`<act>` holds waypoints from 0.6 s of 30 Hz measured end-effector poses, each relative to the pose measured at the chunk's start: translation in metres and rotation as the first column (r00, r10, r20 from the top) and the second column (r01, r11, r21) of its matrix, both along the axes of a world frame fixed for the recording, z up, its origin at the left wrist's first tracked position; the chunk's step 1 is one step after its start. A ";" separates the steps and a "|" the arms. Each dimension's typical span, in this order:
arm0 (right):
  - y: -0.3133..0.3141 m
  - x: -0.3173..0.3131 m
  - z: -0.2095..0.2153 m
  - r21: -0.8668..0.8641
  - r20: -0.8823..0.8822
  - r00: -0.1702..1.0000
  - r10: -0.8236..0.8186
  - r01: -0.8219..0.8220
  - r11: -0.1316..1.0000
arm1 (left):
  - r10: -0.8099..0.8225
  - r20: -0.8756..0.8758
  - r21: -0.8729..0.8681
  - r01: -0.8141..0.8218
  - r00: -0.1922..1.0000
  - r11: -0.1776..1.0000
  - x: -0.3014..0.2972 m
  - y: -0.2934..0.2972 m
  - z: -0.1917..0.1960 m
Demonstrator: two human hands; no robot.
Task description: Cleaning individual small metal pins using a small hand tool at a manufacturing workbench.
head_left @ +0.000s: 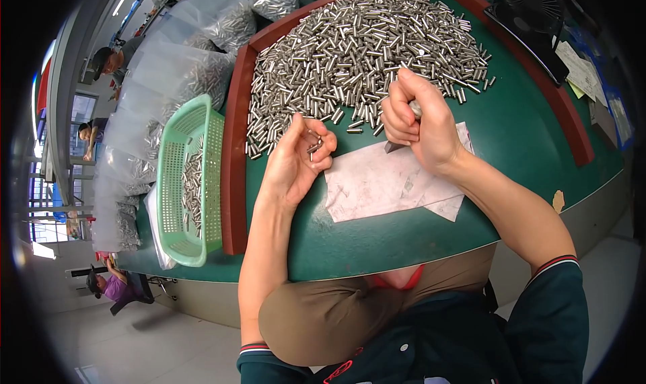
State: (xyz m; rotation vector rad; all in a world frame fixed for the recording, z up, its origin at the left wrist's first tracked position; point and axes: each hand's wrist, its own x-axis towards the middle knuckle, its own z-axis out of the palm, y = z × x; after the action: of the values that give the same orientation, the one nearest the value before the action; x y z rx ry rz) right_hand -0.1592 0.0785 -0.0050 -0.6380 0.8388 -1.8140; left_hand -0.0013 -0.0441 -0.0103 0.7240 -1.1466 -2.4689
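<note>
My left hand (pixel 296 159) is curled around a few small metal pins (pixel 314 144), held between thumb and fingertips just in front of the big heap of silvery metal pins (pixel 363 51). My right hand (pixel 418 122) is closed around a small tool with a dark pointed tip (pixel 392 146), its tip touching a worn white sheet of paper (pixel 383 182) on the green table (pixel 525 135). The two hands are a short way apart, both at the near edge of the heap.
A green plastic basket (pixel 192 182) holding several pins stands at the left, beyond the dark red rim (pixel 234 175) of the table. Clear plastic bags of pins (pixel 195 68) lie behind it. A black fan (pixel 528 11) and papers (pixel 582 71) sit at the far right. Other people are far left.
</note>
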 end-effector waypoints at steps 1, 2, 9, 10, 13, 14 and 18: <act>0.000 0.000 0.000 -0.001 -0.006 1.000 0.003 -0.003 1.000 | 0.001 -0.004 -0.051 -0.001 1.000 0.999 -0.001 -0.001 -0.001; 0.000 0.000 0.000 0.001 -0.004 1.000 0.000 0.000 1.000 | 0.001 -0.009 -0.101 -0.002 1.000 0.995 -0.002 -0.001 -0.002; -0.001 0.003 0.004 0.025 -0.010 1.000 -0.006 0.006 1.000 | 0.307 0.304 -0.937 0.225 0.902 0.269 -0.023 0.020 0.000; -0.001 0.003 0.003 0.025 -0.014 1.000 -0.009 0.009 1.000 | 0.310 0.311 -0.948 0.271 0.898 0.164 -0.026 0.023 -0.001; -0.002 0.003 0.003 0.025 -0.020 1.000 -0.014 0.014 1.000 | 0.307 0.340 -0.937 0.347 0.889 0.032 -0.028 0.024 -0.003; -0.002 0.004 0.003 0.024 -0.023 1.000 -0.015 0.015 1.000 | 0.290 0.301 -0.947 0.320 0.908 -0.019 -0.027 0.022 -0.006; -0.002 0.003 0.004 0.029 -0.023 1.000 -0.016 0.017 0.999 | 0.282 0.120 -0.952 0.030 0.952 0.305 -0.022 0.014 0.000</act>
State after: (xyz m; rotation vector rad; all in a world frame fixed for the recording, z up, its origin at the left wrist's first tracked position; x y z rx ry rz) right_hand -0.1562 0.0769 -0.0014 -0.6363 0.8863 -1.8091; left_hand -0.0230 -0.0297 -0.0107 0.6792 -2.2037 -1.0868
